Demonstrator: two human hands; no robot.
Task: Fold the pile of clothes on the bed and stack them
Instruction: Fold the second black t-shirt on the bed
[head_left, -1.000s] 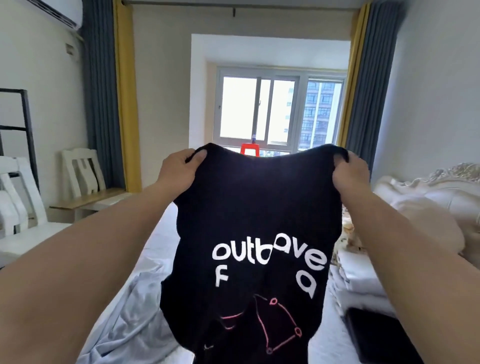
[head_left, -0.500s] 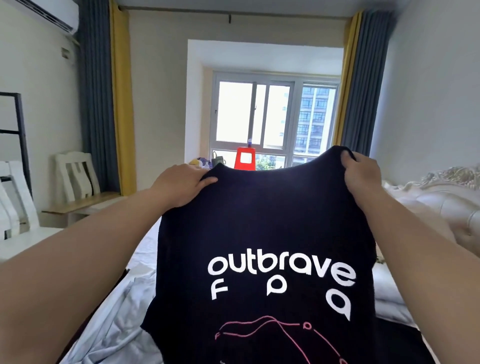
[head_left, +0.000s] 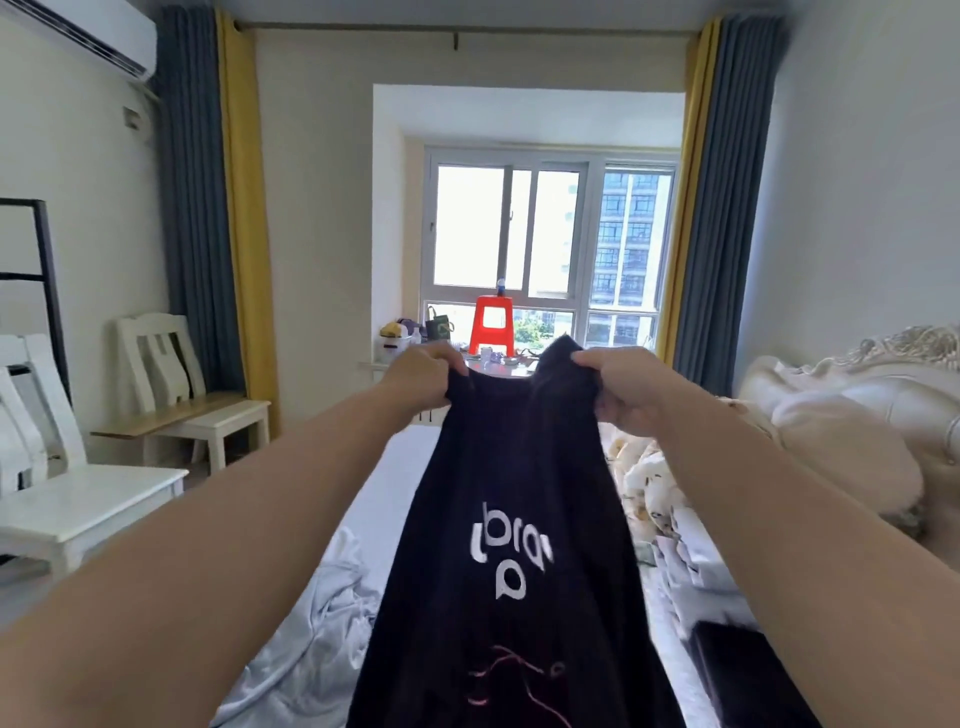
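A black T-shirt (head_left: 519, 493) with white lettering and a pink line drawing hangs in front of me over the bed (head_left: 400, 457). My left hand (head_left: 415, 376) grips its top edge on the left and my right hand (head_left: 628, 389) grips the top edge on the right. The two hands are close together, so the shirt hangs narrow and bunched, with only part of the lettering showing. A crumpled pale grey garment (head_left: 317, 639) lies on the bed at the lower left. Folded light clothes (head_left: 691, 566) and a folded black piece (head_left: 748, 670) lie on the right.
White chairs (head_left: 78, 493) and a bench with a wooden seat (head_left: 182, 421) stand along the left wall. A cream headboard and pillows (head_left: 852, 431) fill the right side. A red stool (head_left: 492, 325) and small items sit on the window ledge ahead.
My hands have come together from a wide spread, so the shirt that was stretched flat now hangs narrow and folded in on itself. The view has tilted up a little.
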